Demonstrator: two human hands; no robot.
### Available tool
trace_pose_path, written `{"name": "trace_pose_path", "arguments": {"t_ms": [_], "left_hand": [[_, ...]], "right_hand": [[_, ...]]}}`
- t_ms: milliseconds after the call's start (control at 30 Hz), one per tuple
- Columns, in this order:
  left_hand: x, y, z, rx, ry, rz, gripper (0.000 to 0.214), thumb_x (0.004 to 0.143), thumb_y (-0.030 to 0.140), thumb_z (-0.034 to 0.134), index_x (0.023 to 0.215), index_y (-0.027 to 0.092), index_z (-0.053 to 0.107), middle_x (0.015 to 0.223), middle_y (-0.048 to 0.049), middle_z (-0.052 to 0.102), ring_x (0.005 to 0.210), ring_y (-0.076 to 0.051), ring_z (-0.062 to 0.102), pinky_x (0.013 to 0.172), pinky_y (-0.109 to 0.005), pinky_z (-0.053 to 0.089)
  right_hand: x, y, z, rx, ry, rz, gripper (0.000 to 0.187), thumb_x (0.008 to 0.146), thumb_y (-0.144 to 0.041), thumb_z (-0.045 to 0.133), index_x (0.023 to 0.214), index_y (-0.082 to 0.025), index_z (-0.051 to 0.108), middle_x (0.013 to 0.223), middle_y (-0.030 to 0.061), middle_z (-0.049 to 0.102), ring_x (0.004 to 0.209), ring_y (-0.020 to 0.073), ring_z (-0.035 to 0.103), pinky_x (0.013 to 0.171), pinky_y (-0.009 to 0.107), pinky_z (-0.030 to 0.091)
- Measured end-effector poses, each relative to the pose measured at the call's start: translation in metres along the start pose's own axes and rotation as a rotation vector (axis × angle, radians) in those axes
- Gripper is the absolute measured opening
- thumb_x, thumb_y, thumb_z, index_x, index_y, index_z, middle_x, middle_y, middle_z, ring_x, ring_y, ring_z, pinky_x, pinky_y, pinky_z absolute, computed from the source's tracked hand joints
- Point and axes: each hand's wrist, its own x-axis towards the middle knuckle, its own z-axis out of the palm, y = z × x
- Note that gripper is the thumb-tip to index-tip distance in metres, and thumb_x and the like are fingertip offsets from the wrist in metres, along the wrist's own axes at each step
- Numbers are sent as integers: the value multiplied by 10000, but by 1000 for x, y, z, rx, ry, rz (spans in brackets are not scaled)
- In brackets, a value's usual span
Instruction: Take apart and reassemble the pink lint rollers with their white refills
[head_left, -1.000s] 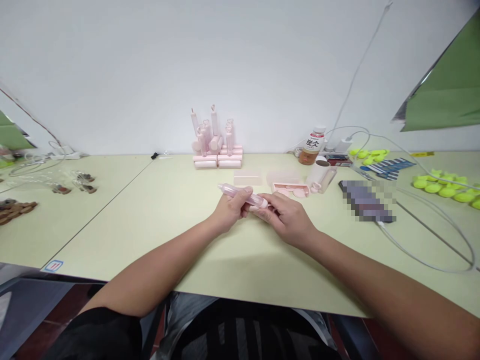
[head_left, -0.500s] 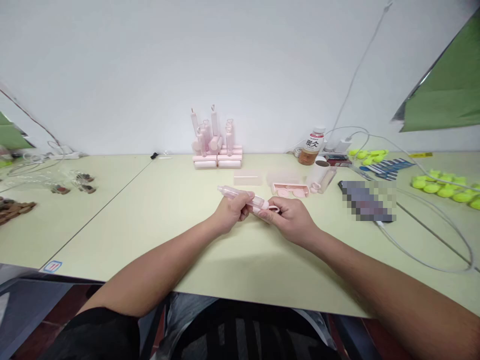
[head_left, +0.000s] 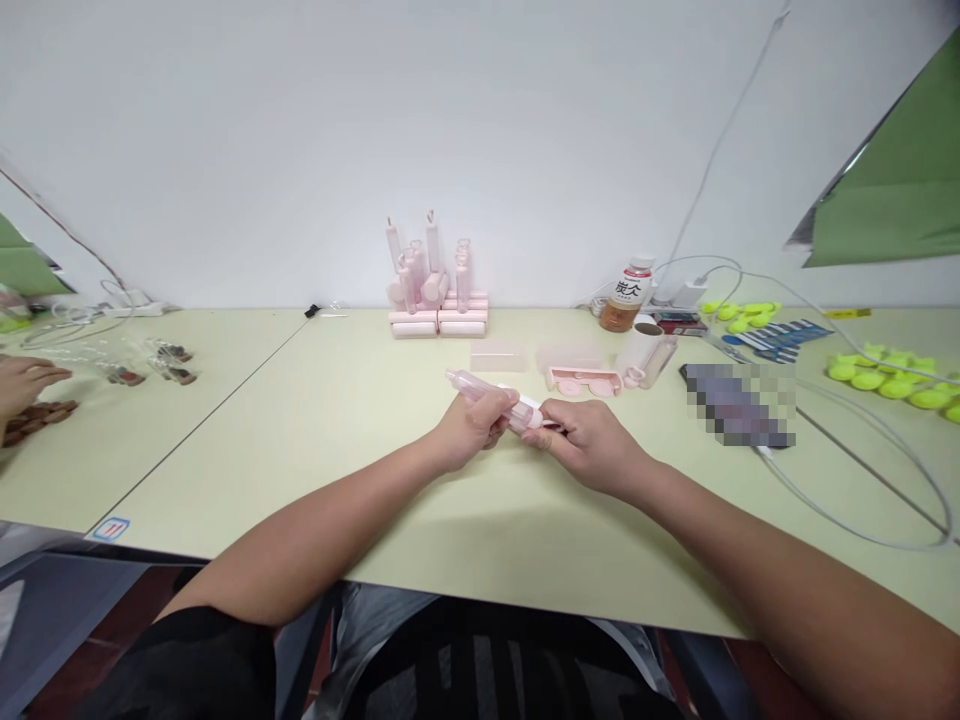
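Both hands are closed on a translucent pale pink tube (head_left: 466,383), held tilted above the table. My left hand (head_left: 477,428) wraps the tube's middle, with the thumb on top. My right hand (head_left: 596,440) pinches the pink-white end, where part of a strap loop shows between the fingers. A white section shows along the tube near that end; how the parts join is hidden. Behind the hands lie a clear pinkish box (head_left: 498,355) and an open pink case (head_left: 584,381) with round discs. To their right stand a white cylinder (head_left: 637,350) and another translucent pink tube (head_left: 661,360).
Stacked pink cylinders and upright tubes (head_left: 439,322) stand against the wall. A drink bottle (head_left: 624,300), a phone (head_left: 735,405) with its cable, and yellow-green pieces (head_left: 892,375) are at right. At far left, another person's hand (head_left: 28,383) is over brown pieces (head_left: 37,420).
The tube has turned slightly in my hands, and more of its white section shows. My right fingers cover more of the loop. Another person's hand has come in at the far left.
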Motion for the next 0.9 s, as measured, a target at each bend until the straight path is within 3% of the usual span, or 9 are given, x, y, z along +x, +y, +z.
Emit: {"name": "trace_pose_path", "arguments": {"t_ms": [300, 600, 767, 900], "left_hand": [[-1, -1, 5, 103, 26, 153, 379, 777, 407, 517, 495, 192, 384, 418, 72, 294, 383, -46, 259, 416, -241, 175], [0, -16, 8, 131, 146, 236, 342, 778, 430, 520, 552, 193, 422, 424, 65, 335, 427, -68, 301, 447, -241, 221], [4, -18, 6, 117, 106, 193, 375, 780, 450, 492, 522, 198, 387, 425, 62, 311, 425, -70, 297, 442, -244, 220], [6, -11, -1, 171, 24, 214, 373, 798, 449, 489, 541, 188, 419, 448, 60, 321, 438, -73, 301, 453, -242, 231]], "right_hand": [[-2, -10, 3, -68, -17, 79, 341, 881, -466, 484, 652, -222, 419, 552, 10, 524, 505, 151, 452, 509, 260, 253], [-5, -17, 12, 68, 4, 141, 369, 871, -458, 506, 607, -222, 401, 515, -17, 463, 482, 128, 403, 498, 260, 250], [-2, -11, 12, 248, -49, 176, 400, 861, -507, 538, 610, -206, 456, 555, -24, 461, 522, 123, 412, 505, 254, 292], [0, -5, 14, 528, -195, 270, 434, 818, -609, 597, 687, -203, 517, 516, -52, 443, 453, 115, 429, 453, 245, 337]]}}
